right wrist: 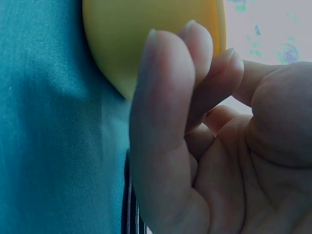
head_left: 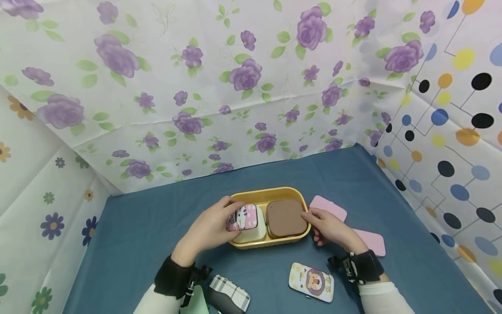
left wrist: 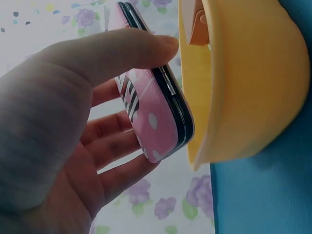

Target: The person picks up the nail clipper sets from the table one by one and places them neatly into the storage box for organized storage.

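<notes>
My left hand [head_left: 208, 229] holds a small pink patterned hinged case [head_left: 248, 217] with a dark metal edge, thumb on one side and fingers on the other. The case is over the left part of a yellow bin [head_left: 270, 243], above a cream square case [head_left: 252, 236]. A brown square case [head_left: 286, 217] lies in the bin's right part. At the bin's right end, my right hand [head_left: 331, 226] pinches the rim, its thumb close to the brown case. In the right wrist view, curled fingers [right wrist: 163, 97] partly hide the yellow wall.
Two pink flat cases [head_left: 329, 206] [head_left: 370, 242] lie right of the bin, partly behind the right hand and wrist. Nearer are a lion-print case [head_left: 311, 283], a plaid-and-dark case [head_left: 231, 293] and a green item [head_left: 197, 302]. Patterned cloth walls [head_left: 243, 109] enclose the blue tabletop.
</notes>
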Demonstrator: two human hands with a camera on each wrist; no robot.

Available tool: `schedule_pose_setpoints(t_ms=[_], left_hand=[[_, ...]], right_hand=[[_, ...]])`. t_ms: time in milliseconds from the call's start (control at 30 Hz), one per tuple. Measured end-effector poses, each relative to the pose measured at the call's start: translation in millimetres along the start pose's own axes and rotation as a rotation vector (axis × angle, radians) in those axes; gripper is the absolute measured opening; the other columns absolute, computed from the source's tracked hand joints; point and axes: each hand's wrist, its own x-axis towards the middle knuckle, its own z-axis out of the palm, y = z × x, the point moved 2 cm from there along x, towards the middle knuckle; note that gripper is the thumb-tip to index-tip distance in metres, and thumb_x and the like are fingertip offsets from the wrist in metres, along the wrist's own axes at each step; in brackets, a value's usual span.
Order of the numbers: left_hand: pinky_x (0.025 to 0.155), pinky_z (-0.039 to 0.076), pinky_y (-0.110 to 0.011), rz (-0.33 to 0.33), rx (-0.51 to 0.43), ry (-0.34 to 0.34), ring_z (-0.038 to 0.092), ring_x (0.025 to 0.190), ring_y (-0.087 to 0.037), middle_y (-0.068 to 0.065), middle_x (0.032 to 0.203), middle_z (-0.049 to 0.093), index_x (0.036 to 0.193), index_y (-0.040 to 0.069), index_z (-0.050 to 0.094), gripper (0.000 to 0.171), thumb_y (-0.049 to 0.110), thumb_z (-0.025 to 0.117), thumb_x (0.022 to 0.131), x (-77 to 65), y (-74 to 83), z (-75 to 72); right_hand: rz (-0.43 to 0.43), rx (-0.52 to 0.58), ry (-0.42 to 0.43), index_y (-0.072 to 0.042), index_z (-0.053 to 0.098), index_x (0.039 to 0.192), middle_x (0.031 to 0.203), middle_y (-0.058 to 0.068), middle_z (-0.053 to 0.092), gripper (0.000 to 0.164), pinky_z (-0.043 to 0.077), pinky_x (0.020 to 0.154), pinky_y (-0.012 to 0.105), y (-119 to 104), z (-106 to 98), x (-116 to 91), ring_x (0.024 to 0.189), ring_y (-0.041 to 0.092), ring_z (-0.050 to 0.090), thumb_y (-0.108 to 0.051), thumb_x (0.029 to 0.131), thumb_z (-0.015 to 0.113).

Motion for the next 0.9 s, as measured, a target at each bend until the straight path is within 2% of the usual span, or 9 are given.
schedule_pose_setpoints(t_ms=[100,367,600,900], left_hand=[[0.074,0.05,-0.03,-0.014,-0.002,-0.002,0.055,0.09,-0.012,-0.004,0.125,0.061,0.147,0.014,0.065,0.07,0.022,0.092,0.083,8.2,1.8,4.0],[0.095,0.05,-0.045,-0.011,0.012,0.003,0.057,0.113,-0.025,-0.01,0.129,0.063,0.147,0.013,0.067,0.066,0.017,0.09,0.086,25.3,1.1,14.7],[0.098,0.049,-0.047,-0.006,0.047,0.008,0.056,0.115,-0.029,-0.011,0.125,0.064,0.144,0.012,0.069,0.063,0.013,0.089,0.084,35.2,-2.4,24.0],[0.1,0.048,-0.05,-0.035,0.089,-0.016,0.055,0.117,-0.031,-0.015,0.13,0.064,0.149,0.008,0.065,0.063,0.016,0.086,0.09,36.6,-11.7,35.8]], right_hand=[[0.0,0.002,-0.001,-0.01,0.06,0.104,0.072,0.006,0.052,0.046,0.056,0.055,0.033,1,0,1,0.061,0.021,0.059,-0.055,0.109,0.057],[-0.003,0.01,-0.004,-0.009,0.059,0.102,0.071,0.005,0.052,0.046,0.055,0.054,0.033,1,0,1,0.06,0.02,0.058,-0.055,0.109,0.057],[-0.013,0.02,-0.016,-0.008,0.057,0.099,0.071,0.005,0.052,0.047,0.055,0.055,0.032,0,0,0,0.06,0.019,0.059,-0.054,0.11,0.055],[-0.014,0.002,-0.01,-0.008,0.058,0.099,0.071,0.005,0.053,0.047,0.055,0.054,0.031,0,0,0,0.061,0.02,0.06,-0.054,0.11,0.055]])
